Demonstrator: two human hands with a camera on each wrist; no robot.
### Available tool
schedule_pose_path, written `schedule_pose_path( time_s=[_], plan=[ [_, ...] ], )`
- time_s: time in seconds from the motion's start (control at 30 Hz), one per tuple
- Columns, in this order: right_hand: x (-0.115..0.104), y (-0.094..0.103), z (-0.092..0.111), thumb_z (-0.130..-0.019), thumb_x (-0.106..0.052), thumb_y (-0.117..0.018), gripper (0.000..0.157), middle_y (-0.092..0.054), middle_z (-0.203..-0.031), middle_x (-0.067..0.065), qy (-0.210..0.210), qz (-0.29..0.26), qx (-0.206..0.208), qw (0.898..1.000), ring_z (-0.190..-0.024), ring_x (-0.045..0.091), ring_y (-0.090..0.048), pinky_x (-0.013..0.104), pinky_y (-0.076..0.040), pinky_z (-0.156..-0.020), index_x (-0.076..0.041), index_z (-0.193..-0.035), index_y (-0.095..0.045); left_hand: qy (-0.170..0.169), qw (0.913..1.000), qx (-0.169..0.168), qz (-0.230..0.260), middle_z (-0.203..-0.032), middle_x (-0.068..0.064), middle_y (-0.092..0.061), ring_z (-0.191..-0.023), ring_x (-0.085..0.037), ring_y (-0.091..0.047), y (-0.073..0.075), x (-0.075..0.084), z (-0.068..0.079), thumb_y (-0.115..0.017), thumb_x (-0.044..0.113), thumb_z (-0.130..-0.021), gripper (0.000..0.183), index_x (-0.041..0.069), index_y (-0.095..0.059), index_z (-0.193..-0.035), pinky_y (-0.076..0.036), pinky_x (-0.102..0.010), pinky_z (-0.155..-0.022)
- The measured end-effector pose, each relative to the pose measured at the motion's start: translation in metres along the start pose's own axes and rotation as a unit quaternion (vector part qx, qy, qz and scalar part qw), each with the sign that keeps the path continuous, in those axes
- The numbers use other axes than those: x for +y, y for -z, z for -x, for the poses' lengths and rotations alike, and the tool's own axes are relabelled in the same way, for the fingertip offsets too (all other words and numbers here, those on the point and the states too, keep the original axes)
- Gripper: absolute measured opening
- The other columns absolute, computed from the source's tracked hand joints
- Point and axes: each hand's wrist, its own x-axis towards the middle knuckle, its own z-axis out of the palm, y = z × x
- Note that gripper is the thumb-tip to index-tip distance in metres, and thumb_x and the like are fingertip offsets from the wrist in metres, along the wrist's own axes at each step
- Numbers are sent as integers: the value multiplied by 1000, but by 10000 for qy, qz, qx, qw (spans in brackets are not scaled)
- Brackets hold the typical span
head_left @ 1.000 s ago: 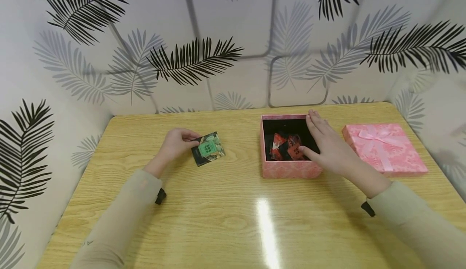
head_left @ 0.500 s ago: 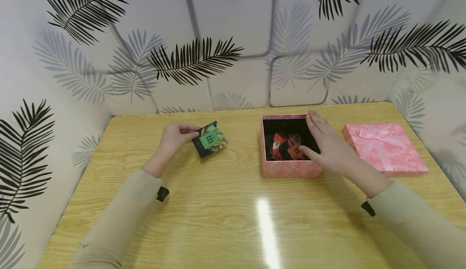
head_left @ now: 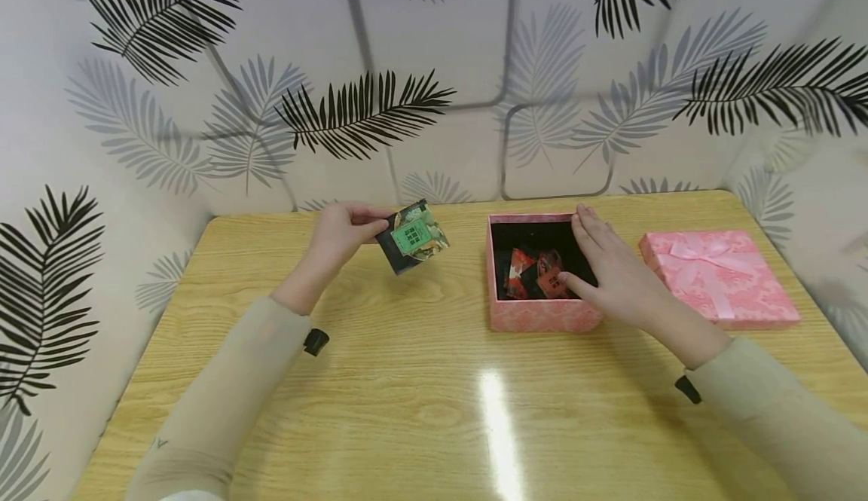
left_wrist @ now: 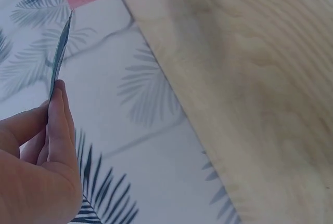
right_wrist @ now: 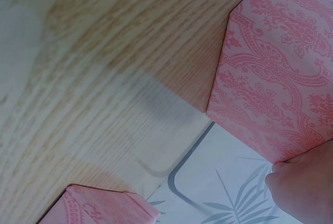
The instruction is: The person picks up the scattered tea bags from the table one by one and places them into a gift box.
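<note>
Between thumb and fingers my left hand (head_left: 344, 234) pinches a flat black-and-green sachet (head_left: 414, 236), lifted over the table left of the box. Edge-on, the same sachet (left_wrist: 61, 52) shows as a thin strip in the left wrist view. My right hand (head_left: 618, 279) rests on the right side of an open pink box (head_left: 542, 316), fingers straight along its rim and thumb at the front edge. Inside the dark box lie several red and black sachets (head_left: 536, 273). The right wrist view shows the patterned box wall (right_wrist: 276, 63) with part of my right hand (right_wrist: 307, 185) at its corner.
A pink lid (head_left: 719, 279) with a ribbon bow lies right of the box, beyond my right hand. The wooden table (head_left: 407, 395) ends at a leaf-patterned wall covering (head_left: 434, 139) along the back.
My left hand has raised the green sachet off the table and carried it upward and to the right. My right hand and the box have stayed put.
</note>
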Motion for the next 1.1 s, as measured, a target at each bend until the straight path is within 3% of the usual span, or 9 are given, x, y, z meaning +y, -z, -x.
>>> schedule_pose_path(
  time_s=[0.13,0.37,0.47,0.63,0.77,1.1],
  plan=[
    [0,0,1,-108,-42,-60,93,0,-179,21,-8,-20,15,10000,-167,40,-4,61,-14,-134,3,-169,-6,-151,9997,-131,129,-129,-25,-74,-83,-1,-71,-8,18,-1,-70,4,-102,26,-3,-76,-127,-66,-33,-89],
    [1,-1,1,-108,-40,-61,92,-2,-179,22,39,-34,81,10000,-167,40,-4,60,-13,-134,5,-168,-7,-407,9982,-355,258,-131,-20,-74,-110,-28,-76,-29,43,-6,-69,4,-103,25,-1,-77,-126,-65,-36,-93],
    [2,-1,1,-108,-41,-60,93,-2,-178,23,45,-44,93,9999,-166,40,-5,59,-12,-135,5,-168,-7,-518,9973,-423,314,-131,-19,-73,-115,-34,-74,-40,52,-8,-70,4,-103,25,0,-77,-126,-65,-36,-93],
    [3,-1,0,-108,-41,-60,93,-2,-178,23,73,-33,118,9999,-166,41,-5,58,-11,-135,5,-168,-7,-702,9954,-558,325,-130,-18,-75,-115,-33,-74,-60,63,-12,-71,4,-102,24,0,-78,-124,-65,-40,-93],
    [3,-2,0,-108,-40,-60,92,-2,-178,23,74,-12,123,9999,-166,41,-5,59,-12,-135,5,-168,-7,-739,9938,-756,345,-129,-18,-76,-115,-31,-75,-77,70,-15,-70,4,-103,23,1,-78,-124,-65,-35,-91],
    [2,-3,-1,-107,-40,-61,92,-1,-178,23,63,-12,143,9999,-166,41,-5,58,-12,-135,6,-168,-9,-991,9899,-1016,-62,-125,-16,-78,-109,-29,-77,-116,75,-17,-72,3,-101,21,2,-80,-120,-66,-32,-85]
  ],
)
